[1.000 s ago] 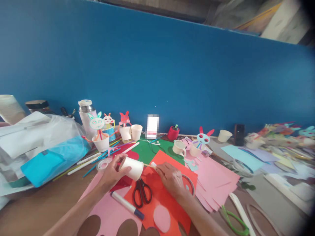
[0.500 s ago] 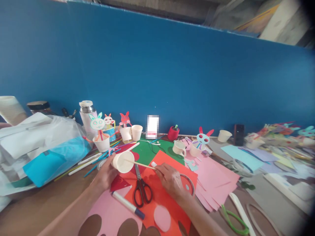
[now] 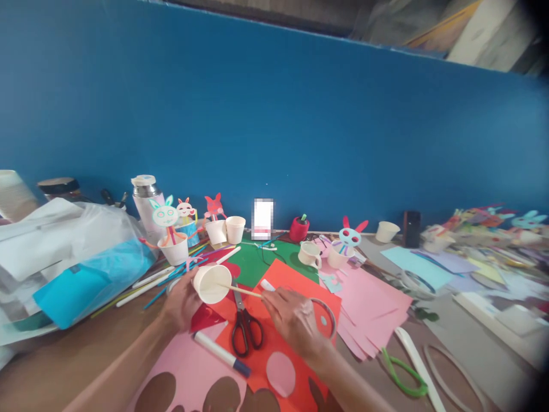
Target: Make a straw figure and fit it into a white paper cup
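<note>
My left hand [image 3: 182, 300] grips a white paper cup [image 3: 212, 284], tipped so its mouth faces me and to the right. A thin pale wooden stick [image 3: 244, 291] reaches into the cup. Its other end is pinched in the fingers of my right hand [image 3: 291, 317]. Whether the stick's tip touches the cup's bottom I cannot tell. Below the cup lie black-handled scissors [image 3: 246, 332] and a white marker with a dark blue cap [image 3: 222, 353]. Both rest on red paper [image 3: 281, 280] and pink paper with round holes cut out [image 3: 184, 366].
Behind stand rabbit figures in cups, such as a pale-blue-faced one [image 3: 165, 215], plus a pink flask [image 3: 148, 200]. Pink sheets [image 3: 373, 303], a mug [image 3: 309, 253] and a green pipe-cleaner loop [image 3: 403, 377] lie right. A plastic bag with paper [image 3: 86, 263] fills the left.
The whole view has shifted slightly, so things appear a little further left. My hands keep their holds on the cup and stick, with the stick still inside the cup.
</note>
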The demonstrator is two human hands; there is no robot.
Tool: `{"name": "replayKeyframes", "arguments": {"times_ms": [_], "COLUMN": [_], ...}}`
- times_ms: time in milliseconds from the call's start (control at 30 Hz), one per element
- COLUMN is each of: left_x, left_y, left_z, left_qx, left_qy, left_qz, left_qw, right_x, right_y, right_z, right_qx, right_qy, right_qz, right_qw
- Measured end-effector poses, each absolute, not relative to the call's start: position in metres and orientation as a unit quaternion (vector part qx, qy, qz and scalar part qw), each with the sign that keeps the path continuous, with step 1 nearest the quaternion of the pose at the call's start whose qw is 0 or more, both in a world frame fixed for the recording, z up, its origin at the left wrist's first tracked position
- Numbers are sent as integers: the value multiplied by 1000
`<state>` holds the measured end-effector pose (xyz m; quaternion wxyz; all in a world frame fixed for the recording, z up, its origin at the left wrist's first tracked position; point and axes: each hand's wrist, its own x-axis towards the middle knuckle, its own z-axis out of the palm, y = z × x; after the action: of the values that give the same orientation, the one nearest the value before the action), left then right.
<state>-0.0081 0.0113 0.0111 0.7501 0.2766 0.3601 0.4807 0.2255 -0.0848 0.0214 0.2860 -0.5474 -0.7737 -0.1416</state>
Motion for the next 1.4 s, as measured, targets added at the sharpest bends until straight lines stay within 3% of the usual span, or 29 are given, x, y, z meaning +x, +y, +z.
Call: {"name": "replayKeyframes", "arguments": {"times_ms": [333, 1400], "left_x": [-1, 9], "left_y": [15, 9], "left_z": [3, 5], "left_qx": [266, 327], "left_qy": [408, 403], "left_qz": [501, 491], "left_qw": [715, 700], "right_x": [215, 214], "right_y": [-98, -96], "right_z": [29, 26], "right_qx": [-583, -606], "right_qy": [-768, -759], "right_qz": [-143, -144], "right_qw": [222, 187]}}
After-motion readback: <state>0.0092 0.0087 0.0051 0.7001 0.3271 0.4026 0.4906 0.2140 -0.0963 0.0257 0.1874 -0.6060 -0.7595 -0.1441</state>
